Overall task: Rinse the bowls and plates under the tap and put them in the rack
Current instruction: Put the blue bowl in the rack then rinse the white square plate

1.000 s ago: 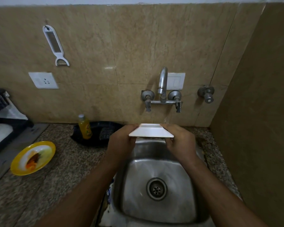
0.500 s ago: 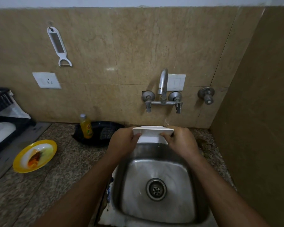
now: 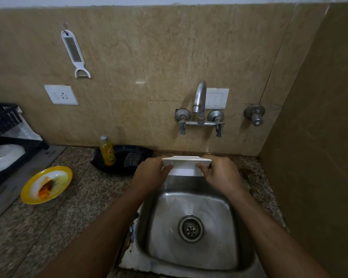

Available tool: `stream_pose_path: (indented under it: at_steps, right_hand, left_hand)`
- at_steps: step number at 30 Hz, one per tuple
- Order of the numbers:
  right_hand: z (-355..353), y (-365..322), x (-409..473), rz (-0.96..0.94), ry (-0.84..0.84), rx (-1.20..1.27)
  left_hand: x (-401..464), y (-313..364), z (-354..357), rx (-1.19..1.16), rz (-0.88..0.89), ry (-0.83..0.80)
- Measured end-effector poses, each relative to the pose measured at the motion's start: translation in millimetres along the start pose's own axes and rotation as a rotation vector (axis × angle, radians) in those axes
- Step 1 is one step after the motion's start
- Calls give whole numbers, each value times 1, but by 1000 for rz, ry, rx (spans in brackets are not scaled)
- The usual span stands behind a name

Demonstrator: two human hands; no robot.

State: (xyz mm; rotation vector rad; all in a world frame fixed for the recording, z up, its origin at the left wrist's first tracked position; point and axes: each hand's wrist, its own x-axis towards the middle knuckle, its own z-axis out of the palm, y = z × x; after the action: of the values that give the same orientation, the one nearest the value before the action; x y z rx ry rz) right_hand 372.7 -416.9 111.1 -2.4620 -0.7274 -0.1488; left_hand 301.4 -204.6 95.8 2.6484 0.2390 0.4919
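Observation:
A white square dish [image 3: 186, 165] is held over the back of the steel sink [image 3: 195, 227], below the tap [image 3: 200, 105]. My left hand [image 3: 151, 175] grips its left edge and my right hand [image 3: 221, 174] grips its right edge, thumbs on the near side. The dish is tilted with its underside toward me. A yellow plate [image 3: 46, 184] smeared with food lies on the counter at the left. The black rack [image 3: 10, 145] at the far left holds a white dish [image 3: 4, 157].
A yellow soap bottle [image 3: 107, 151] and a scrub pad [image 3: 132, 159] sit in a black tray behind the counter. A peeler [image 3: 75, 54] hangs on the tiled wall. A brown side wall closes in the right of the sink.
Both hands tipped the white dish from nearly flat to tilted with its underside toward me, and moved it slightly back under the tap.

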Motion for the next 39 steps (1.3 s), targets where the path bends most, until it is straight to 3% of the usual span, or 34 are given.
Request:
stream_pose_path:
  at_steps: [8, 13, 17, 22, 26, 32, 37, 39]
  right_hand:
    - [7, 5, -1, -158, 247, -13]
    - [13, 8, -2, -28, 64, 178]
    - [22, 2, -2, 6, 102, 153]
    - [49, -13, 3, 115, -9, 154]
    - [66, -40, 16, 109, 16, 214]
    - [99, -142, 41, -170, 62, 331]
    - [136, -280, 71, -684, 131, 53]
    - [158, -345, 85, -810, 158, -58]
  left_hand:
    - [-7, 7, -7, -36, 143, 156]
    - [-10, 2, -7, -68, 14, -57]
    - [-14, -5, -5, -77, -58, -48]
    - [-18, -26, -11, -48, -131, -92]
    - [-24, -52, -36, -170, -208, -53]
    - [-45, -127, -116, 30, -239, 120]
    - [-78, -220, -207, 303, -197, 242]
    - [-89, -264, -243, 383, -191, 321]
